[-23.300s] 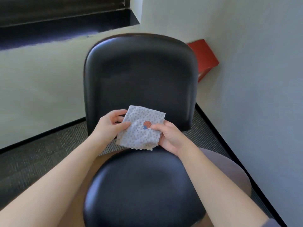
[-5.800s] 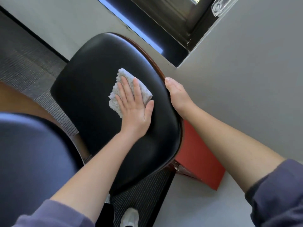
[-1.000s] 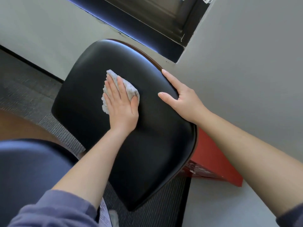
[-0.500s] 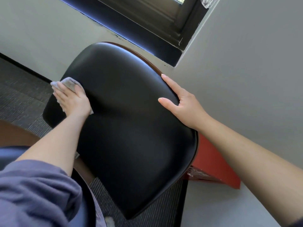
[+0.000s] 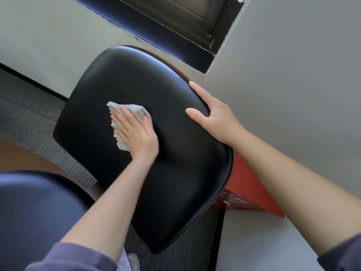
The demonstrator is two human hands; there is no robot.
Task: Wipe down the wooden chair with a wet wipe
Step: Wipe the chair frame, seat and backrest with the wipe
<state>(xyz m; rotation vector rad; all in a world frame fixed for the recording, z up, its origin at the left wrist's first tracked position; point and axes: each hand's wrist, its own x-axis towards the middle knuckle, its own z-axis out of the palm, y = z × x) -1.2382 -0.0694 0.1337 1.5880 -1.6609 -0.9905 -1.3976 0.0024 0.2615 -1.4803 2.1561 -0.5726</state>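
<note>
A corner of a room with pale grey walls (image 5: 293, 75) and dark ribbed carpet (image 5: 25, 114) is filling the view, and the chair backrest (image 5: 175, 173) is standing in front of that corner, its black padded face turned toward the camera. The backrest is appearing tilted in the frame, its long axis running from the rounded top edge at upper left down to the narrow lower end at lower right, with a thin brown wooden rim (image 5: 168, 61) showing along the top and right edges. The wet wipe (image 5: 132, 109), pale grey and crumpled into a wad, is lying against the upper middle of the black padding, a little left of centre. The left hand (image 5: 136, 133) is pressing flat on it, fingers straight and close together and pointing up and to the left, so that only the wipe's upper and left edges are sticking out from under them. The right hand (image 5: 213, 116) is resting apart from the wipe on the backrest's right edge, spread and holding nothing, thumb lying on the padding and fingers running along the rim. Behind the backrest's lower right a red box (image 5: 252, 190) is sitting against the wall. Above the chair a dark window frame (image 5: 185, 26) is crossing the wall. At lower left the dark, bluish-looking seat cushion (image 5: 35, 212) is lying close to the camera.
</note>
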